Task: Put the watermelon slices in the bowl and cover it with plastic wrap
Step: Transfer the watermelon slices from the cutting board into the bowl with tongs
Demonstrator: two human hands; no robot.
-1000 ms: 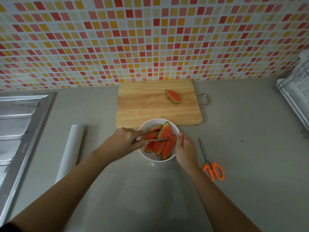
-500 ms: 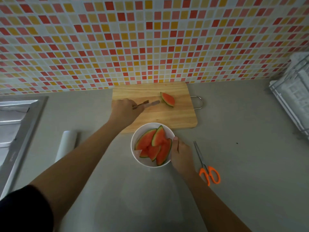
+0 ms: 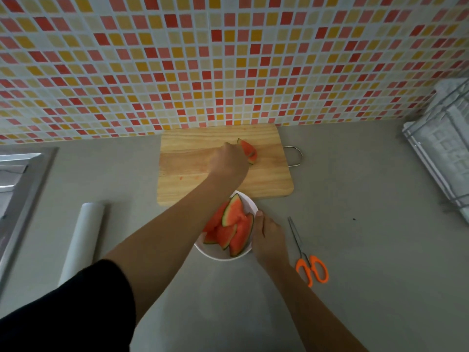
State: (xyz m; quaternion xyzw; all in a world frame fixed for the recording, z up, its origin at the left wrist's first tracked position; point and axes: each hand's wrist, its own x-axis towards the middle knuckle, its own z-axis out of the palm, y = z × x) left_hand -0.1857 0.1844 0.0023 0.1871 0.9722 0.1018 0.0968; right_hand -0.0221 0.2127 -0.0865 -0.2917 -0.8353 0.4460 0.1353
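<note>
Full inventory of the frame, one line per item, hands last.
wooden cutting board: 1, light wood with metal loop handle, against the wall, centre
watermelon slice on the board: 1, red with green rind, board's right part
white round bowl: 1, white, counter just in front of the board
watermelon slices in the bowl: several, red and green, piled
plastic wrap roll: 1, whitish, counter left of the bowl
orange-handled scissors: 1, closed, right of the bowl
steel sink: 1, silver, far left
wire rack: 1, pale, far right
mosaic tile wall: red, orange, yellow
grey counter: 1
left hand: at the board slice, fingers hidden
right hand: grips the bowl's right rim
</note>
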